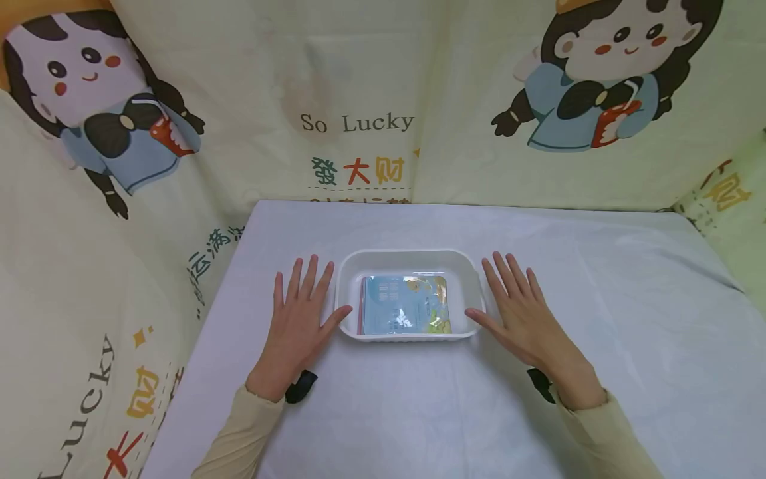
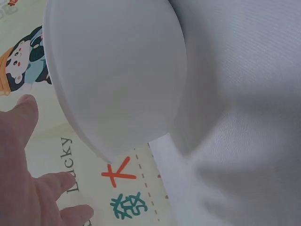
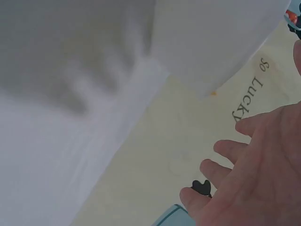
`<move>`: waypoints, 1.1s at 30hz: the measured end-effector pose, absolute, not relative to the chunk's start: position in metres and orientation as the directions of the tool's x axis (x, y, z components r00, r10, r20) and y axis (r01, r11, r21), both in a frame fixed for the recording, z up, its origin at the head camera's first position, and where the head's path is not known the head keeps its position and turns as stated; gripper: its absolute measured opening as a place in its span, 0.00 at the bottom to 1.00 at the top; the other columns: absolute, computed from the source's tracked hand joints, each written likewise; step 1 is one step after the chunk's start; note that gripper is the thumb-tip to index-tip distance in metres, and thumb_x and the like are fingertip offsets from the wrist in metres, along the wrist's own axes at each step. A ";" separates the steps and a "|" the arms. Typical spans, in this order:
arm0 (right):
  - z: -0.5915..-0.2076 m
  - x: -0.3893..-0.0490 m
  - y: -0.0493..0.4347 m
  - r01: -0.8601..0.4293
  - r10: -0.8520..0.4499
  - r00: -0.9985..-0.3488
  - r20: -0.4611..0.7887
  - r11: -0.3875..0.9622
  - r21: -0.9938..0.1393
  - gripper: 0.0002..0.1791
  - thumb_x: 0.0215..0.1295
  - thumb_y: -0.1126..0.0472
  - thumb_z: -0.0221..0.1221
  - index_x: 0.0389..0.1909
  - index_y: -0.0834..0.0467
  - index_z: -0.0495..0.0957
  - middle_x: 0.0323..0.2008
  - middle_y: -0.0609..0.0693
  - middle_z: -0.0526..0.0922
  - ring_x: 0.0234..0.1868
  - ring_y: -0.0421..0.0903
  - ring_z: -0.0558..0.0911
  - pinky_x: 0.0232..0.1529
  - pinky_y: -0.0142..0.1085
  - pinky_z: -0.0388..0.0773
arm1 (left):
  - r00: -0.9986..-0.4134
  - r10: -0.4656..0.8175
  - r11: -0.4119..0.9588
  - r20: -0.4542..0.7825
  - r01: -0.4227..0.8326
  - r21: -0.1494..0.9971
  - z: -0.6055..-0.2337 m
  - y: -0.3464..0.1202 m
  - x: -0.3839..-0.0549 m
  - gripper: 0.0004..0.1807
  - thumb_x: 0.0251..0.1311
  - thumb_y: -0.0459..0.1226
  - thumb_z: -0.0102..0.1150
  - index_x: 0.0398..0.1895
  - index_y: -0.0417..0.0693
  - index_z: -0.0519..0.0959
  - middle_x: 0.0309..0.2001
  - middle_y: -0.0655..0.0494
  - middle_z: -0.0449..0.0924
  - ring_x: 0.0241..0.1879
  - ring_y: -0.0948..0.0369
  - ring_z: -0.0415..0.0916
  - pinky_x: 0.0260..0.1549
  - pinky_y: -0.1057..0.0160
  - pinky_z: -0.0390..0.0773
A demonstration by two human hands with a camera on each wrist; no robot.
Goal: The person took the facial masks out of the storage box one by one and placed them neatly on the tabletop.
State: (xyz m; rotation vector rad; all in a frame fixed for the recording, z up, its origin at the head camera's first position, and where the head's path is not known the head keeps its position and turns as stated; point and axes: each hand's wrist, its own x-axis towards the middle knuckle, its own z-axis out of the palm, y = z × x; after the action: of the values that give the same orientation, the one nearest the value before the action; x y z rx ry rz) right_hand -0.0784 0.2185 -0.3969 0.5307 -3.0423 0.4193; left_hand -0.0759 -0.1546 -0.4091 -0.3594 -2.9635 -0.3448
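Observation:
A white tray (image 1: pixel 413 338) with rounded corners stands on the table in the head view. Inside it lie flat light-blue packets (image 1: pixel 391 303) with a glossy wrapper, stacked, a pinkish edge showing at the left. My left hand (image 1: pixel 297 329) is spread to the tray's left, its thumb overlapping the rim in this view. On the other side my right hand (image 1: pixel 520 316) is spread likewise, thumb over the right rim. Neither hand grips anything. Both wrist views show the tray's outer wall (image 2: pixel 117 75) beside straight fingers; the packets are hidden there.
A white cloth covers the table (image 1: pixel 395 412). Behind and to the left hangs a cream curtain (image 1: pixel 251 80) printed with cartoon figures and lettering. Small black wrist devices (image 1: pixel 301 387) sit below each hand.

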 end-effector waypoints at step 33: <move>-0.373 -0.123 0.167 -0.544 -0.564 -0.825 0.048 0.766 -0.344 0.46 0.63 0.44 0.65 0.74 0.63 0.58 0.72 0.58 0.63 0.72 0.57 0.63 0.69 0.53 0.65 | -0.992 0.073 0.652 0.100 0.123 0.748 -0.418 -0.151 -0.085 0.32 0.68 0.43 0.57 0.73 0.52 0.62 0.67 0.48 0.68 0.62 0.51 0.73 0.57 0.51 0.79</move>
State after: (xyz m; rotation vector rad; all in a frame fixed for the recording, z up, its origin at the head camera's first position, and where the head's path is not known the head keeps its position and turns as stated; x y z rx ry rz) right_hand -0.1229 0.1667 -0.3728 0.9434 -3.0058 0.5568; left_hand -0.0854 -0.1508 -0.4178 -0.1666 -2.7997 -1.2755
